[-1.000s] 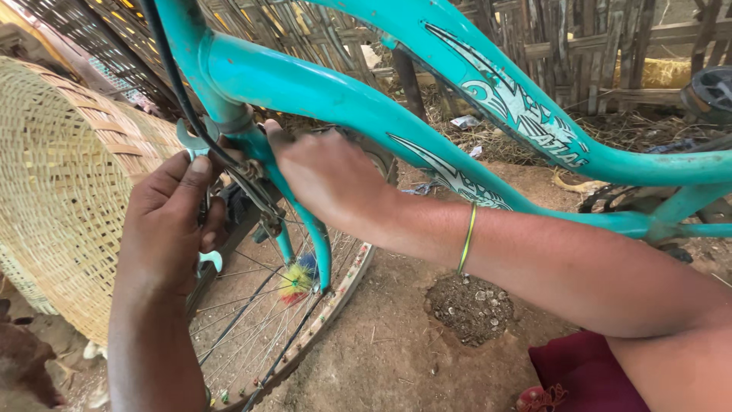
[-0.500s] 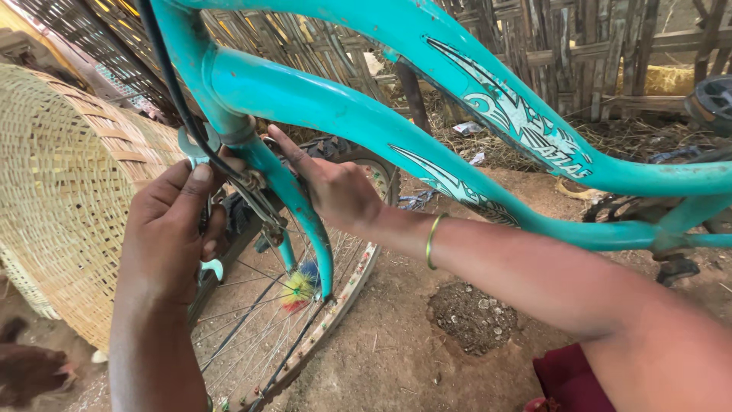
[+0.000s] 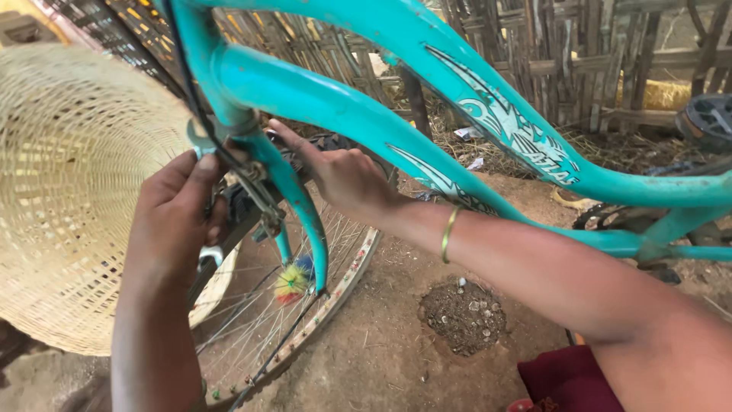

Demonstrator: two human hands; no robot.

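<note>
1. the left hand [image 3: 179, 217] is clenched around a spanner [image 3: 204, 145] whose open jaw end shows at the top of the fist, with the other end poking out below; it is held close against the near side of the fork [image 3: 293, 198].
2. the right hand [image 3: 343, 179] reaches under the down tube of the teal bicycle frame [image 3: 366, 114] from the far side, fingers extended and pressed to the brake fitting at the fork crown; whether they pinch anything there i cannot tell.
3. the fitting sits between the two hands, just beside the left one, so the left is the nearer; the spanner's long axis runs nearly upright, along the fork.
4. both forearms rise from below, the right one crossing under the frame with a thin bangle [image 3: 450, 233] at the wrist.
5. beyond them the front wheel [image 3: 305, 320] hangs below the fork, a woven basket [image 3: 69, 206] to the left, bare dirt ground [image 3: 427, 366] beneath.
</note>
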